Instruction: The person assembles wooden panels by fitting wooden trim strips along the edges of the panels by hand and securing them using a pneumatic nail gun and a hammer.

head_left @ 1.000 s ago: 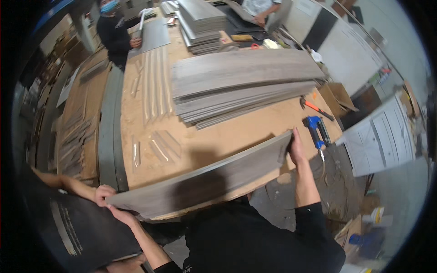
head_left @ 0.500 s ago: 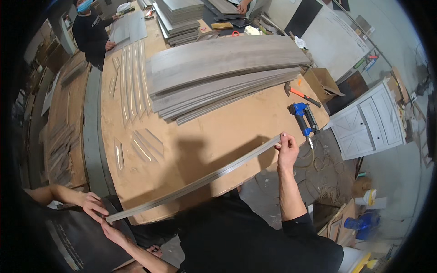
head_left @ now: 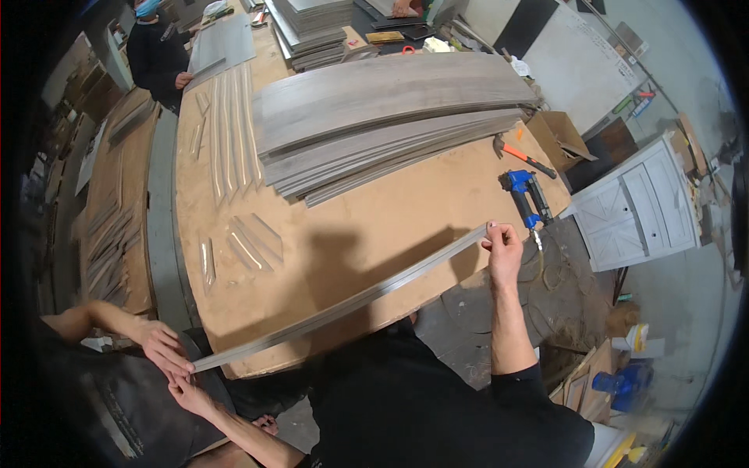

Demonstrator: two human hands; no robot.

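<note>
A long, narrow grey wooden strip (head_left: 343, 308) is held up in front of the table's near edge, rising toward the right. My right hand (head_left: 505, 248) pinches its far right end between thumb and fingers. At the lower left end, my left hand (head_left: 191, 396) has its fingers closed around the strip's tip. A co-worker's hand (head_left: 162, 345) touches that same end from the left, just above my fingers. The co-worker's fingers partly hide how my left fingertips meet the strip.
On the wooden table (head_left: 328, 222) lie stacked grey boards (head_left: 382, 97), a row of thin strips (head_left: 232, 132), short angled pieces (head_left: 253, 242), an orange-handled hammer (head_left: 527, 157) and a blue nail gun (head_left: 526, 199) with a hose. A white cabinet (head_left: 636, 207) stands at right. Another person (head_left: 156, 58) works far left.
The view has shifted slightly. The strip's left end has moved a little up and to the right, with my left hand and the co-worker's hand following. My right hand keeps its pinch.
</note>
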